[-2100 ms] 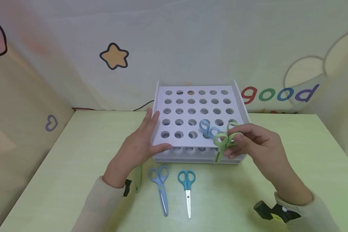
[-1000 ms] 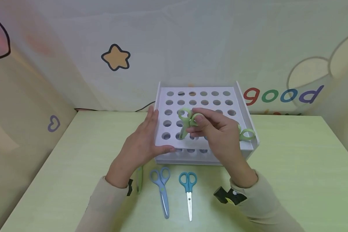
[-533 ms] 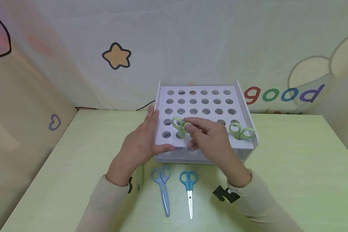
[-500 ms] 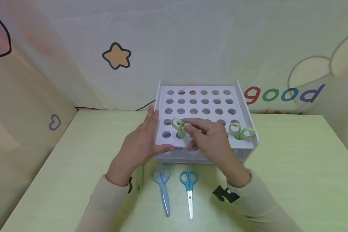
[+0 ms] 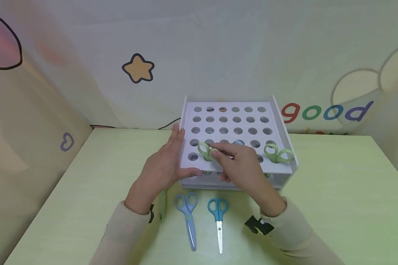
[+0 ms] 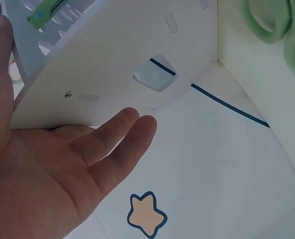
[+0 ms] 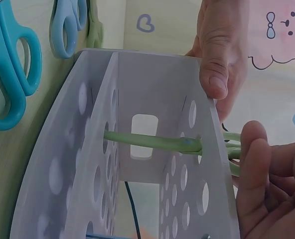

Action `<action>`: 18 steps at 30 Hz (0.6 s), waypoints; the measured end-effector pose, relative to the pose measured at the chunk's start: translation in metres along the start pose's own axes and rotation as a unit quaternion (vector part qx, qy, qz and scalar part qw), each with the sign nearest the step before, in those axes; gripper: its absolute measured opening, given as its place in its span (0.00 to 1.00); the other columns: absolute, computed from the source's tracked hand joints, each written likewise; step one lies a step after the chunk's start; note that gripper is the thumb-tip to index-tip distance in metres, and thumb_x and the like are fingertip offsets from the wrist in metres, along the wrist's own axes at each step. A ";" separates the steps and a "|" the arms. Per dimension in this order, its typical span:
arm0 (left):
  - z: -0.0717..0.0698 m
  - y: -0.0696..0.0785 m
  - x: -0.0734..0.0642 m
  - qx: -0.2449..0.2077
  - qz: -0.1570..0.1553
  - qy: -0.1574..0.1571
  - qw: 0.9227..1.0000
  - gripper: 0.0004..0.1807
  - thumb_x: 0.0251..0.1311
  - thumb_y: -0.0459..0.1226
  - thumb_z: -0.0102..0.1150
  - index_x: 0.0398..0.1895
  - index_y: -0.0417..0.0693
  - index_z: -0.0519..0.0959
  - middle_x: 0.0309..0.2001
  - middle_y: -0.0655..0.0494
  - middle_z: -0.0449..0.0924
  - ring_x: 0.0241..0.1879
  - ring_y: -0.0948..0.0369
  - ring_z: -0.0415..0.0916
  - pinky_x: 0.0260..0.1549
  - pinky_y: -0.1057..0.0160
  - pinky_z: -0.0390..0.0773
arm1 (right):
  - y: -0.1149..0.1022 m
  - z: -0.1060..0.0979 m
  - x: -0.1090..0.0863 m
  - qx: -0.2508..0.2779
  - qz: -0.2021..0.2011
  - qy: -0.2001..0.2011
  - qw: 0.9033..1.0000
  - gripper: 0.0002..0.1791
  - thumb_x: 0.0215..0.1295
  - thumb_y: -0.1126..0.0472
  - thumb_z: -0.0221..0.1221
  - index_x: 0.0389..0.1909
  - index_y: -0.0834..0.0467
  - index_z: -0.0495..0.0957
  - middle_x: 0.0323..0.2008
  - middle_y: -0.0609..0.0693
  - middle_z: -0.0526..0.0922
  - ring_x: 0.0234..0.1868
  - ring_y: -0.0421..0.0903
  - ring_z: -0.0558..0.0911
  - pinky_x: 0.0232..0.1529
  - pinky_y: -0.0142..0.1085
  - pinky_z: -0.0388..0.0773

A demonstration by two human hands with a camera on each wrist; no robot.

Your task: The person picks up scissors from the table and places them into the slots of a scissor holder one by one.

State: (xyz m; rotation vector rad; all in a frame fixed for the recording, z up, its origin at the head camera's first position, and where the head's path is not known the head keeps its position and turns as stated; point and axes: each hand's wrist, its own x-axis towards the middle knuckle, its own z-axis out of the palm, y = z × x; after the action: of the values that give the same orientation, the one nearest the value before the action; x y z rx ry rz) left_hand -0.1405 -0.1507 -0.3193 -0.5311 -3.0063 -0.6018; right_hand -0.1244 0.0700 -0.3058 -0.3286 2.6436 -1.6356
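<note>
My right hand [image 5: 240, 163] pinches one handle loop of a pair of green scissors [image 5: 203, 151] at the front row of a white rack [image 5: 223, 125]. In the right wrist view, the scissors' blade [image 7: 152, 142] passes through the top plate into a hole of the plate below. My left hand [image 5: 162, 162] rests against the rack's left side, fingers straight along the wall and thumb over the front edge. Another pair of green scissors [image 5: 278, 154] stands in the front right hole. Part of a blue handle [image 5: 238, 142] shows behind my right hand.
Before the rack lie blue scissors [image 5: 187, 217] and teal scissors with a metal blade [image 5: 219, 221]. More green scissors [image 5: 163, 206] lie by my left wrist, partly hidden. The rack has raised side walls. A printed backdrop [image 5: 225, 55] stands behind the table [image 5: 335, 191].
My right hand has carried the green scissors from the rack's right side to the left of the front row and lowered them into a hole. My left hand has stayed on the rack.
</note>
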 end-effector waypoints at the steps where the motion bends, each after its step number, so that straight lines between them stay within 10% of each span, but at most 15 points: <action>1: 0.001 0.000 0.000 0.002 0.001 0.001 1.000 0.68 0.48 0.62 0.74 0.81 0.41 0.44 0.81 0.46 0.34 0.47 0.51 0.78 0.26 0.63 0.73 | 0.001 0.000 0.000 -0.001 0.001 0.000 1.000 0.16 0.71 0.58 0.63 0.57 0.55 0.85 0.32 0.54 0.81 0.16 0.47 0.80 0.18 0.34 0.71; 18: 0.001 0.000 0.001 -0.005 0.002 0.002 1.000 0.68 0.48 0.61 0.75 0.81 0.40 0.45 0.81 0.45 0.34 0.46 0.51 0.78 0.26 0.62 0.73 | 0.000 0.004 0.001 -0.031 0.001 -0.003 1.000 0.17 0.72 0.59 0.63 0.59 0.56 0.82 0.39 0.51 0.85 0.16 0.48 0.80 0.18 0.35 0.71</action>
State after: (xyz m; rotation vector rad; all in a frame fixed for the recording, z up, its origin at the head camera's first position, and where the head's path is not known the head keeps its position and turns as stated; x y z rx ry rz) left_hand -0.1410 -0.1497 -0.3201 -0.5346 -2.9989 -0.6181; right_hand -0.1253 0.0666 -0.3075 -0.3316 2.6936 -1.5515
